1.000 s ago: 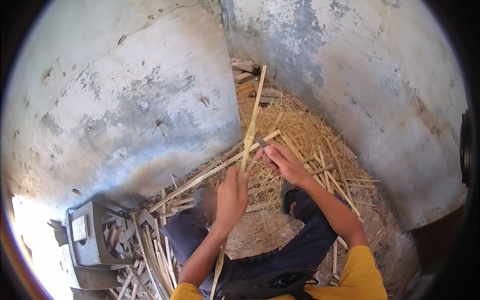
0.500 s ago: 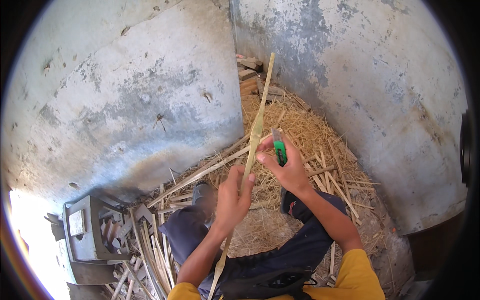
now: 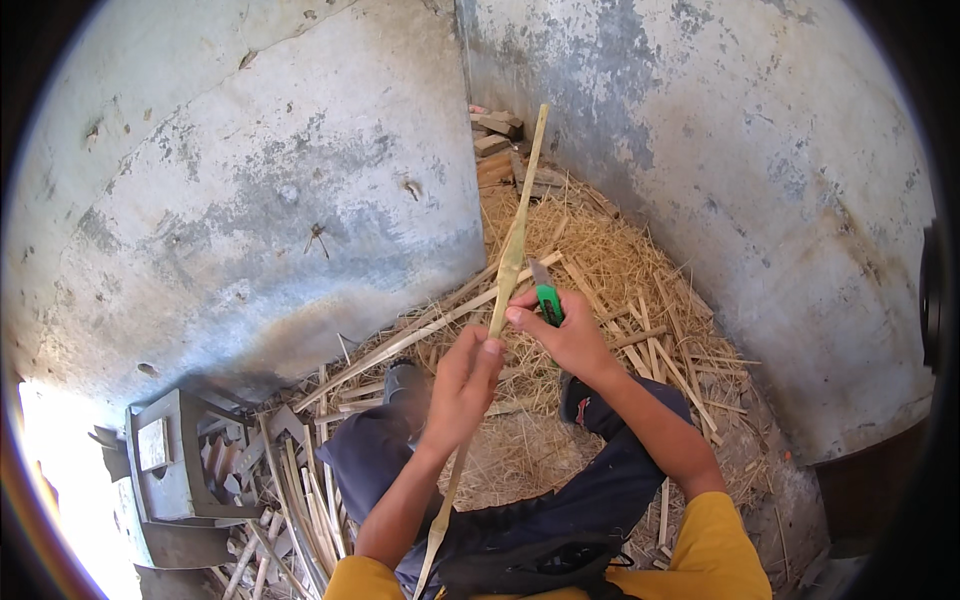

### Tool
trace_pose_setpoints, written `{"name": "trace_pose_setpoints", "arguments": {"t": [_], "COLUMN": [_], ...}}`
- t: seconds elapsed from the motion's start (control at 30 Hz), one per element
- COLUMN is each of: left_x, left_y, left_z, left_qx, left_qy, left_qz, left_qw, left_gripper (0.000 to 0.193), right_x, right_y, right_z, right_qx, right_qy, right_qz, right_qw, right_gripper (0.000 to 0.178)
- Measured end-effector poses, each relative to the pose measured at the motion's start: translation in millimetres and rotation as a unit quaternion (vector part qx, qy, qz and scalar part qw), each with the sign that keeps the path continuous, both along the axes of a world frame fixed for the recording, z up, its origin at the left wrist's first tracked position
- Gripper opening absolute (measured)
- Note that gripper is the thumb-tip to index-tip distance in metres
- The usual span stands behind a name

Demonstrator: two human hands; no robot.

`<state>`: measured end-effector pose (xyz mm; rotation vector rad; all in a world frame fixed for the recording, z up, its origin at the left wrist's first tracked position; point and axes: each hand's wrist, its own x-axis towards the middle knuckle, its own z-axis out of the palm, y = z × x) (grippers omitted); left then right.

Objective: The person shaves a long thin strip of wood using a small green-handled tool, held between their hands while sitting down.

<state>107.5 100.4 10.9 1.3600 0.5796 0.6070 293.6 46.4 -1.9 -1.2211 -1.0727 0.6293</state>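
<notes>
A long, pale bamboo strip (image 3: 512, 250), widened at a joint near its middle, slants from the far corner down past my lap. My left hand (image 3: 467, 382) is closed around it below that wide part, thumb on top. Just above, the thumb and fingertips of my right hand (image 3: 570, 340) touch the strip. Also in my right hand is a green utility knife (image 3: 549, 304), its grey blade out and pointing away from me beside the strip. Behind my left wrist the strip runs down to a second wide joint (image 3: 437, 530) over my left thigh.
Straw-like shavings (image 3: 600, 240) and cut strips cover the floor in the corner. More strips (image 3: 305, 500) lie at my left, beside a dark stool-like frame (image 3: 180, 460). Worn plaster walls (image 3: 250, 180) close in on both sides. Bricks (image 3: 492, 143) sit in the far corner.
My right hand and the knife have shifted a little left and downward, nearer my left hand. My left thumb has moved slightly up the strip.
</notes>
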Motion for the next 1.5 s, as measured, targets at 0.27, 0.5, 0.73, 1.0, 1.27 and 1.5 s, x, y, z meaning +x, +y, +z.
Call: {"name": "trace_pose_setpoints", "arguments": {"t": [0.27, 0.5, 0.73, 1.0, 1.27, 1.5], "left_x": [3.4, 0.7, 0.7, -3.2, -0.3, -1.7], "left_y": [0.2, 9.5, 7.1, 17.1, 12.5, 9.0], "left_z": [-8.0, -10.9, -3.2, -7.3, -8.4, -2.3], "left_qx": [0.15, 0.198, 0.154, 0.038, 0.019, 0.012], "left_qy": [0.032, 0.049, 0.054, 0.007, -0.021, -0.003], "left_qz": [0.052, 0.062, 0.047, 0.012, -0.021, -0.017], "left_qw": [0.987, 0.977, 0.985, 0.999, 0.999, 1.0], "left_gripper": [0.026, 0.031, 0.036, 0.036, 0.031, 0.035], "right_x": [-4.7, -5.7, 6.1, -23.5, -16.0, -5.1], "right_y": [-11.1, -28.8, -27.4, -31.5, -22.2, -18.5], "right_z": [25.6, 28.7, 12.1, 16.8, 17.2, 12.5], "right_qx": [0.019, 0.083, 0.093, 0.088, 0.026, 0.033], "right_qy": [-0.21, -0.282, -0.26, -0.38, -0.334, -0.367], "right_qz": [-0.093, -0.032, -0.113, -0.036, -0.071, -0.069], "right_qw": [0.973, 0.955, 0.954, 0.92, 0.939, 0.927], "right_gripper": [0.022, 0.032, 0.027, 0.028, 0.029, 0.03]}}
